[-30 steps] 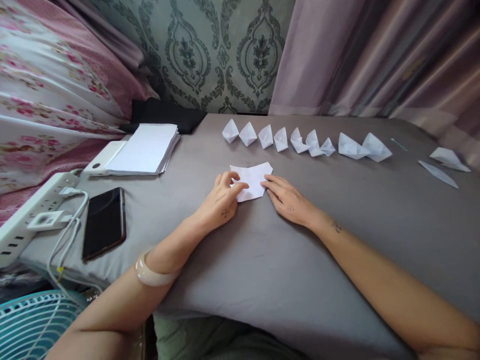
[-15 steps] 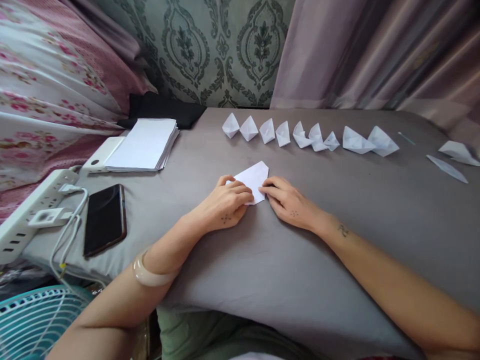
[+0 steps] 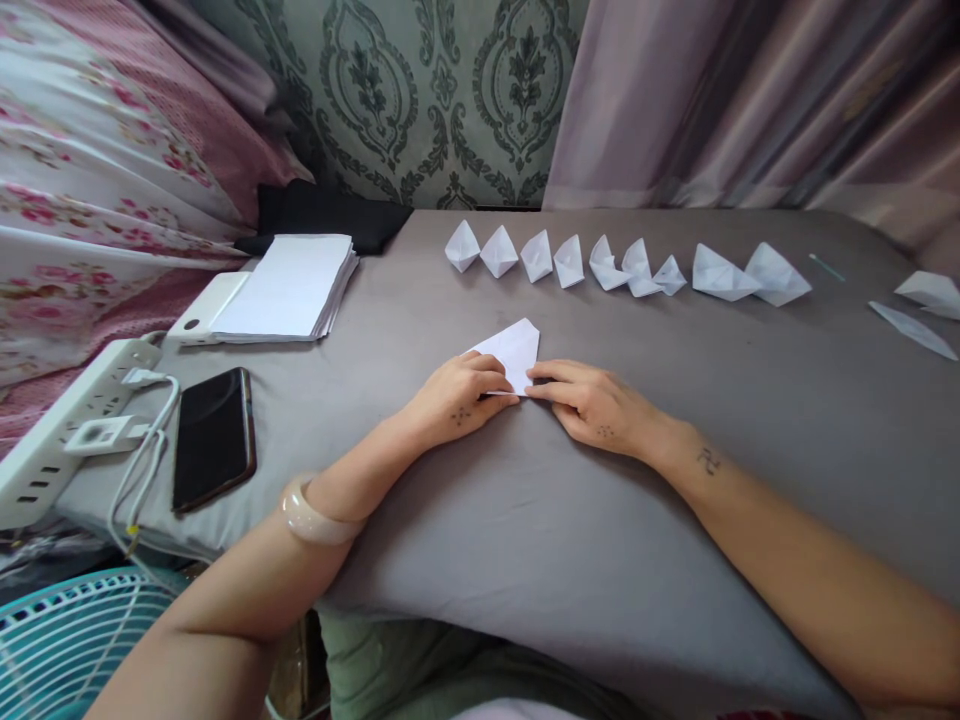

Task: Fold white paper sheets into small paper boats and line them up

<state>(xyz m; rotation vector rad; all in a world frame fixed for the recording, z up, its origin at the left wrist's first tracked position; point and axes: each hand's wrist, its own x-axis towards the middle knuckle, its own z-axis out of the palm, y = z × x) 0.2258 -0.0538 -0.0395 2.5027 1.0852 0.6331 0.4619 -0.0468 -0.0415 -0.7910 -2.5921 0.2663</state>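
A folded sheet of white paper [image 3: 516,350] lies on the grey cloth in front of me, its pointed end towards the back. My left hand [image 3: 465,392] rests over its left part, fingers curled on top and thumb along the near edge. At the right edge, my right hand [image 3: 589,400] pinches the paper between thumb and fingers. Left fingers hide part of the sheet. Beyond both hands stands a row of several folded paper boats [image 3: 499,252].
A stack of white paper [image 3: 289,290] lies at the back left, beside a phone [image 3: 215,440] and a power strip [image 3: 82,430] with cables. Farther right are a thin stick [image 3: 826,267] and loose folded papers [image 3: 911,330]. A blue fan [image 3: 67,640] stands at the lower left.
The near corner of the paper no longer sticks out below the fingers; its near edge now looks straight. My left thumb has moved along that edge, and both hands shifted slightly right.
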